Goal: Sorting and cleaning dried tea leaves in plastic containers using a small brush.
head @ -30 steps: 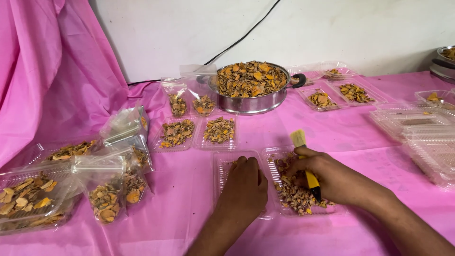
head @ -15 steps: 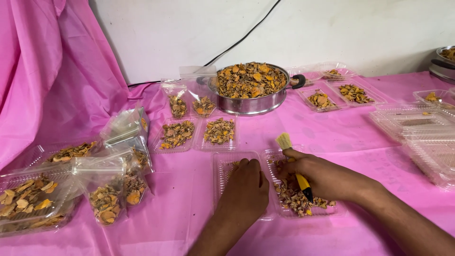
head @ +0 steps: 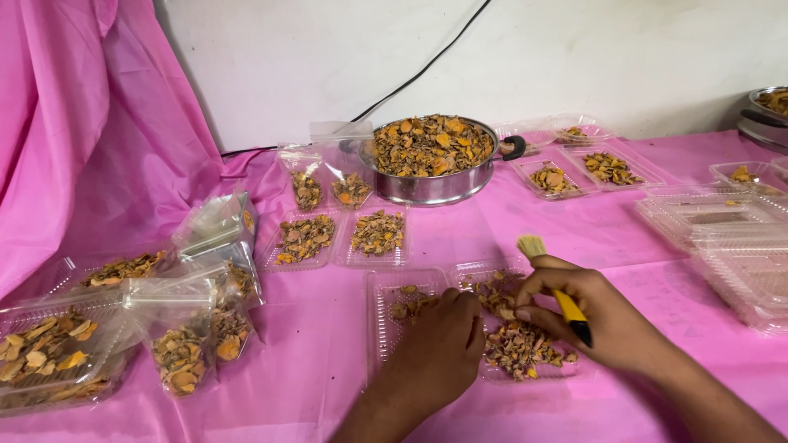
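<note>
We hold a brush (head: 555,283) in our right hand (head: 591,316). The fingers are closed tight around its yellow handle, and the pale bristles stick up above the thumb. The dark end of the handle pokes out below the fingers. Under this hand sits a clear tray (head: 525,373) with orange and brown chips (head: 517,344) in it, and our fingertips touch the chips. Our left hand (head: 439,344) lies palm down just beside the right hand, with its fingers bent. It holds nothing that we can see, and its fingertips rest at the edge where two trays meet. Under it is a second tray (head: 386,316) with only a few chips, touching the first tray. Past both hands, farther up the pink cloth (head: 328,394), lie two small trays (head: 341,238) with chips. Behind those stands a steel pan (head: 433,184) heaped with chips, well apart from our hands. Two little bags (head: 324,176) lean next to the pan. Far to the left of our left hand are more bags (head: 197,328) and a box (head: 49,353) of chips. Far to the right of our right hand is a stack of empty trays (head: 730,238).
</note>
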